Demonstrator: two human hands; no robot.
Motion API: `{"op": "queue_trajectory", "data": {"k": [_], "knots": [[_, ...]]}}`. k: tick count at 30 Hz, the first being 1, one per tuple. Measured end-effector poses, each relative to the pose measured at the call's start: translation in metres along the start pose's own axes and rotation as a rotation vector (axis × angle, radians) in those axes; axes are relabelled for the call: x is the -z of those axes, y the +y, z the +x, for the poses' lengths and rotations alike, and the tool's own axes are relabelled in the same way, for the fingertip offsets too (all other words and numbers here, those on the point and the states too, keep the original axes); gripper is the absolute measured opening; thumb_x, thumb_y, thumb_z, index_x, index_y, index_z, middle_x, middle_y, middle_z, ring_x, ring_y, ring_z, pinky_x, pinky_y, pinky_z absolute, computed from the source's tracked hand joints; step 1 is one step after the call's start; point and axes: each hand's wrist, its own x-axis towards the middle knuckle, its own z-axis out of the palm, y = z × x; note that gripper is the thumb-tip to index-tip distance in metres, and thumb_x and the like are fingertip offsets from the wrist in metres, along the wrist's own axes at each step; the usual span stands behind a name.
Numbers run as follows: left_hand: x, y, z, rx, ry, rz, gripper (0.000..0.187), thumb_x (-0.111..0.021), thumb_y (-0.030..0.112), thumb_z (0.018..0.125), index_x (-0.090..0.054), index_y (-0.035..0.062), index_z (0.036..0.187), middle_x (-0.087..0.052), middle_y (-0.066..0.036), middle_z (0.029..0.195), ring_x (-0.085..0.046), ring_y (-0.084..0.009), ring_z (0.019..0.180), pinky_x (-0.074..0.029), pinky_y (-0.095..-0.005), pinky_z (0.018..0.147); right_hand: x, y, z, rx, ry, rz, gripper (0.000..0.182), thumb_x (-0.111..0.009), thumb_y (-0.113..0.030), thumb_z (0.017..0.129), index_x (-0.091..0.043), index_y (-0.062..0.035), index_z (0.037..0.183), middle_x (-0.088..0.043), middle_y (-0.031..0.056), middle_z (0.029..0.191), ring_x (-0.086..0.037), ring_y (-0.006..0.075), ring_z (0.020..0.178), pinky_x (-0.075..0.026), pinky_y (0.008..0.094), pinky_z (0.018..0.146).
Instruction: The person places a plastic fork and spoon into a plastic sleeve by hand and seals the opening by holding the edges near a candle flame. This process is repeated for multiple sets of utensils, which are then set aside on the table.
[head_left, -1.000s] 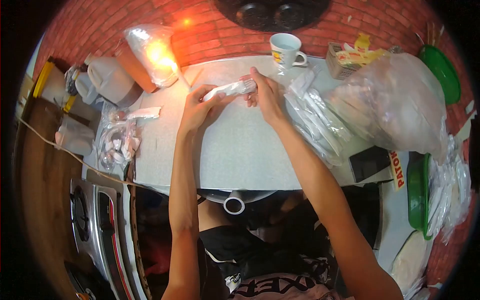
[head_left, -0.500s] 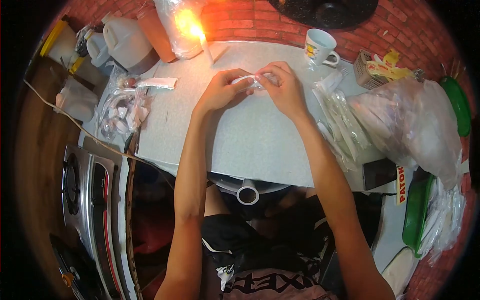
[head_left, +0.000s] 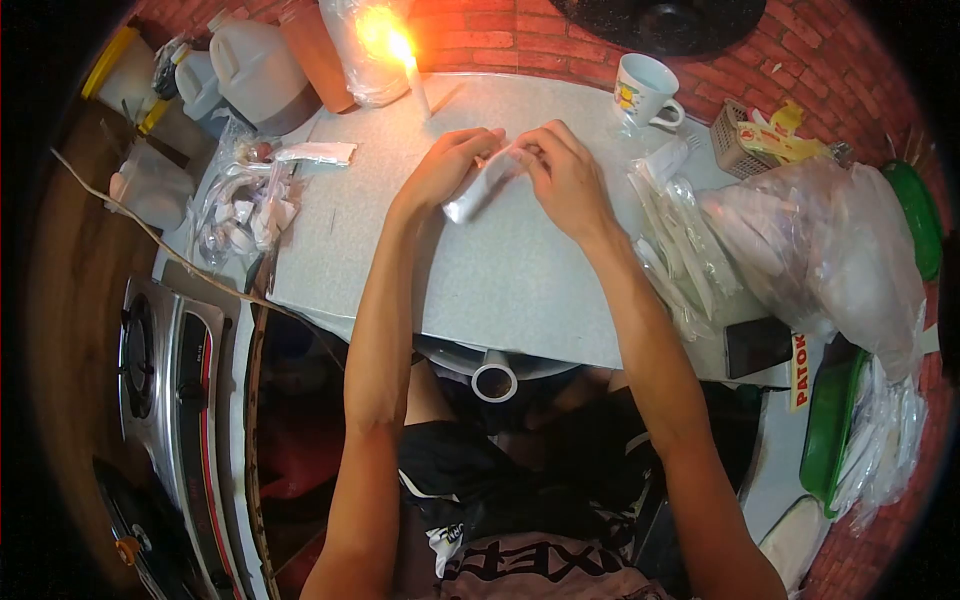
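Note:
Between my two hands, over the far middle of the table, is a small see-through plastic bag (head_left: 470, 196). Its lower end hangs toward me, slightly blurred. My left hand (head_left: 448, 165) has its fingers closed on the bag's left side. The thumb and fingertips of my right hand (head_left: 562, 172) pinch its upper right edge. Just beyond my left hand, a lit white candle (head_left: 419, 95) stands upright, its flame glaring.
Trimmed plastic scraps (head_left: 245, 215) lie at left, near jugs (head_left: 255, 75). At right are a mug (head_left: 645, 92), long filled plastic sleeves (head_left: 690, 225), a big plastic bag (head_left: 820, 240), a basket (head_left: 738, 145) and a dark phone (head_left: 757, 347). A stove (head_left: 165, 400) stands lower left.
The plastic bag, bunched between my fingertips before, now shows its lower end swung down toward me. My right hand has stayed near the same spot; my left fingers have turned slightly.

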Motion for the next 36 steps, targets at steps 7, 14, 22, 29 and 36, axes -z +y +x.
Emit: {"op": "queue_trajectory", "data": {"k": [7,14,22,29,36], "knots": [[0.012,-0.008,0.000,0.135,-0.156,0.190,0.028,-0.054,0.029,0.105,-0.067,0.0067,0.094,-0.056,0.006,0.080,-0.047,-0.0046,0.070,-0.039,-0.0228,0.062,0.004,-0.010,-0.001,0.080,-0.111,0.078,0.011,-0.064,-0.010,0.097,-0.065,-0.0012,0.103,-0.062,0.0100,0.105,-0.067,0.0265,0.095,-0.055,0.0366,0.082],[0.019,-0.002,-0.004,0.082,-0.134,0.117,0.032,-0.050,0.032,0.108,-0.065,0.0052,0.099,-0.062,0.000,0.079,-0.056,-0.0069,0.069,-0.047,-0.0253,0.063,0.008,0.009,0.002,0.064,-0.199,0.349,0.016,-0.062,-0.019,0.099,-0.064,-0.0026,0.102,-0.063,0.0108,0.116,-0.067,0.0300,0.099,-0.051,0.0384,0.087],[0.015,0.016,-0.014,0.237,-0.172,-0.072,0.034,-0.048,0.037,0.109,-0.059,0.0052,0.107,-0.066,-0.007,0.078,-0.060,-0.0118,0.052,-0.050,-0.0245,0.044,0.031,0.015,0.014,-0.254,-0.198,1.040,0.036,-0.051,-0.034,0.107,-0.054,-0.0034,0.126,-0.057,0.0118,0.123,-0.063,0.0222,0.111,-0.052,0.0416,0.096],[0.006,0.015,-0.010,0.215,-0.041,-0.203,0.035,-0.049,0.037,0.108,-0.058,0.0038,0.106,-0.065,-0.008,0.079,-0.062,-0.0154,0.053,-0.052,-0.0287,0.047,0.030,0.010,0.013,-0.458,0.047,1.054,0.051,-0.058,-0.034,0.104,-0.041,-0.0033,0.141,-0.060,0.0171,0.120,-0.068,0.0264,0.099,-0.057,0.0401,0.085],[-0.019,0.032,-0.019,0.293,-0.159,-0.293,0.037,-0.048,0.037,0.109,-0.060,0.0016,0.106,-0.066,-0.009,0.080,-0.068,-0.0210,0.065,-0.058,-0.0331,0.057,0.009,0.013,0.010,-0.470,-0.018,0.971,0.057,-0.072,-0.030,0.096,-0.051,0.0063,0.135,-0.069,0.0130,0.100,-0.069,0.0179,0.082,-0.059,0.0307,0.072]]}}
